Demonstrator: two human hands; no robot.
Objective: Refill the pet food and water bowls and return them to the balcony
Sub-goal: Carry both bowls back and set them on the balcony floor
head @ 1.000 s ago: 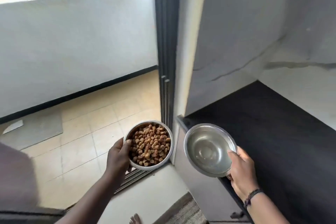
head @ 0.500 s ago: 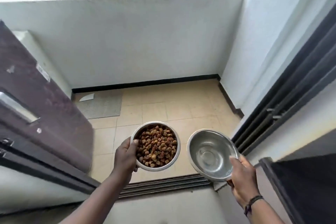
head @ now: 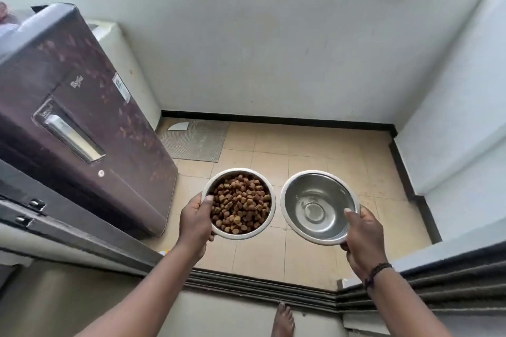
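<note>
Left hand (head: 195, 223) grips kibble bowl (head: 239, 203) at its left rim; right hand (head: 362, 236) grips water bowl (head: 319, 206) at right rim, bowls side by side above balcony floor (head: 315, 150).

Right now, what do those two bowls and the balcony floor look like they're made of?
Both bowls, the food bowl and the water bowl, look like stainless steel: shiny, reflective insides with pale rims. The floor looks like matte beige ceramic tile, judging by its grid of grout lines.

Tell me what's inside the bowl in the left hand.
The bowl gripped by the left hand holds brown kibble, heaped across nearly the whole inside. The kibble covers the bowl's bottom, so nothing beneath it can be seen; the thumb covers a bit of the rim.
</note>
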